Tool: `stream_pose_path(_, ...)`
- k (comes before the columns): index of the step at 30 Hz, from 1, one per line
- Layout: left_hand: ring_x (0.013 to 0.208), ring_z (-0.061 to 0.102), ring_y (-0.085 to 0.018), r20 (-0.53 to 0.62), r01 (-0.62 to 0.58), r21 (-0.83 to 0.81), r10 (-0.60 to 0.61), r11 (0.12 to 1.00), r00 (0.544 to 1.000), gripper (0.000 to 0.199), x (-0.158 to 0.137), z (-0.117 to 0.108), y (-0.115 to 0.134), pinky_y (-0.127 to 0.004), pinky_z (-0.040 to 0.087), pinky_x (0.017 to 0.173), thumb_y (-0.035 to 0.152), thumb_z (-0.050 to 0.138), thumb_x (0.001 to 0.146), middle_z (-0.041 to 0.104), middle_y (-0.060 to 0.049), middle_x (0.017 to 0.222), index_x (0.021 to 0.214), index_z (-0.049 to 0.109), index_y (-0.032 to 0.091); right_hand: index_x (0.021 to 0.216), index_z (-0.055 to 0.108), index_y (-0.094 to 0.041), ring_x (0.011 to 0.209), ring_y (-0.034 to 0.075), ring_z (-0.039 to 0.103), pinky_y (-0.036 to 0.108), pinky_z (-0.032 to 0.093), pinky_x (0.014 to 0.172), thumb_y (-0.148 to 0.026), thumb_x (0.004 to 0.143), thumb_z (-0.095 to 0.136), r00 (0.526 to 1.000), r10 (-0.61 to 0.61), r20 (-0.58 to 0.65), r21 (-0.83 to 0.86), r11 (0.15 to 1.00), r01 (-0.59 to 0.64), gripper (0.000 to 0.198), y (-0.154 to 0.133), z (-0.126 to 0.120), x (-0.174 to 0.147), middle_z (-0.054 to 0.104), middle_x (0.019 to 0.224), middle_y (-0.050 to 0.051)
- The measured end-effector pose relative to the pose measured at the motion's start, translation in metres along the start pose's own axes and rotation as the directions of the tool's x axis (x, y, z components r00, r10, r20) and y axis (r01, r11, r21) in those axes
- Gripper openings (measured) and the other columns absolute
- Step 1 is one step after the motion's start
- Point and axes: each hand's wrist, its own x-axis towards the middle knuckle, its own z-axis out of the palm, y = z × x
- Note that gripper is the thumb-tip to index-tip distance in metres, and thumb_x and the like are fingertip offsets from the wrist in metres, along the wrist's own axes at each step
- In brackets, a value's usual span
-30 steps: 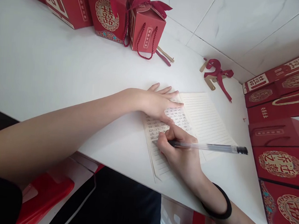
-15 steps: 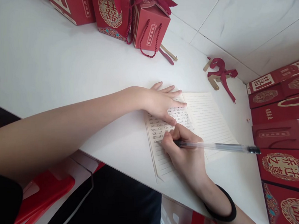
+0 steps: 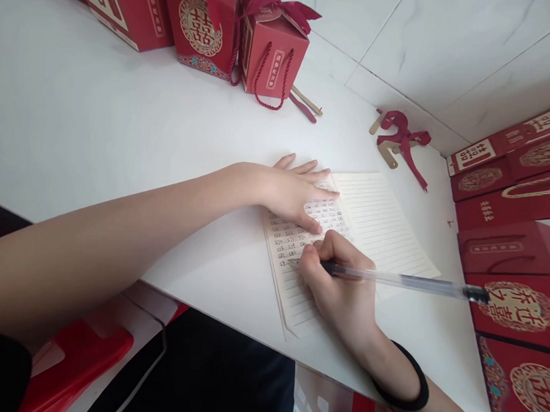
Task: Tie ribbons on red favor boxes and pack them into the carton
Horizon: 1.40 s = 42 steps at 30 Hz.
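An open lined notebook [image 3: 304, 295] lies on the white table, its left page partly filled with rows of handwritten numbers and its right page blank where visible. My left hand [image 3: 299, 192] rests flat across the top of the written page, fingers spread, holding nothing. Between the thumb and fingers of my right hand [image 3: 344, 291] is a clear gel pen [image 3: 410, 281] with a black grip. Its tip meets the paper at the start of the lowest written row, and its back end points right. A black band circles my right wrist.
Red gift boxes [image 3: 277, 63] with ribbons and rope handles stand along the far left of the table [image 3: 98, 114]. A maroon ribbon [image 3: 403, 136] with gold pieces lies near the tiled wall. More red boxes [image 3: 510, 245] line the right side. A red stool [image 3: 79, 362] is below.
The pen tip has moved slightly right along the row, with another mark written there. The pen's back end has tipped lower. My left hand stays flat on the page.
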Motion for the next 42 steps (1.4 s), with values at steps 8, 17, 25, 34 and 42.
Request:
stream_pose_path(8,0.140,-0.006,-0.029,0.022,0.015,0.028,-0.015,1.000,1.000,0.072,-0.004,-0.004,0.001,-0.053,-0.007,0.109,0.058,0.047,0.079,0.001,-0.002,0.154,0.142,0.023,0.033,0.057,0.026,-0.019,0.046,0.008,0.026,0.019,0.022,0.041,-0.016,0.073,0.044,0.999,0.032,0.040,-0.015,0.999,-0.032,0.024,0.001,0.004,0.001,0.029,0.050,-0.006)
stream_pose_path(17,0.140,0.003,-0.031,-0.082,-0.014,-0.075,0.008,0.997,0.997,0.071,0.002,0.004,-0.009,-0.053,-0.005,0.110,0.056,0.056,0.074,0.013,-0.001,0.153,0.138,0.035,0.034,0.057,0.025,-0.020,0.045,0.008,0.024,0.020,0.020,0.040,-0.017,0.071,0.043,0.997,0.055,0.056,-0.001,0.998,-0.055,0.022,0.001,0.005,0.003,0.028,0.050,-0.006)
stream_pose_path(25,0.140,-0.004,-0.030,-0.024,-0.002,0.006,0.002,1.000,1.000,0.073,0.001,0.002,-0.005,-0.053,-0.008,0.109,0.060,0.049,0.076,0.003,-0.001,0.154,0.141,0.028,0.034,0.060,0.033,-0.020,0.040,0.007,0.034,0.018,0.029,0.040,-0.019,0.083,0.051,0.996,0.074,-0.056,0.325,0.944,-0.052,0.030,0.003,-0.005,0.002,0.039,0.048,-0.007)
stream_pose_path(34,0.140,0.009,-0.031,-0.136,-0.072,-0.055,0.064,0.996,0.989,0.071,0.000,0.006,-0.004,-0.055,-0.007,0.108,0.055,0.063,0.068,0.022,-0.006,0.151,0.132,0.045,0.030,0.080,0.048,-0.020,0.043,0.010,0.044,0.017,0.034,0.036,-0.043,0.090,0.054,0.867,0.013,-0.499,0.105,0.993,0.046,0.026,0.029,-0.051,0.029,0.050,0.059,-0.003)
stream_pose_path(42,0.128,0.039,-0.019,-0.780,0.102,-0.094,-0.137,0.990,0.611,0.034,-0.009,-0.015,-0.029,-0.040,0.023,0.109,0.025,0.045,0.083,0.046,-0.008,0.136,0.116,0.052,0.023,0.079,0.054,-0.018,0.039,0.011,0.041,0.021,0.032,0.032,-0.052,0.072,0.059,0.825,0.363,-0.434,0.215,0.931,-0.296,0.035,0.068,-0.077,0.050,0.053,0.064,0.002)
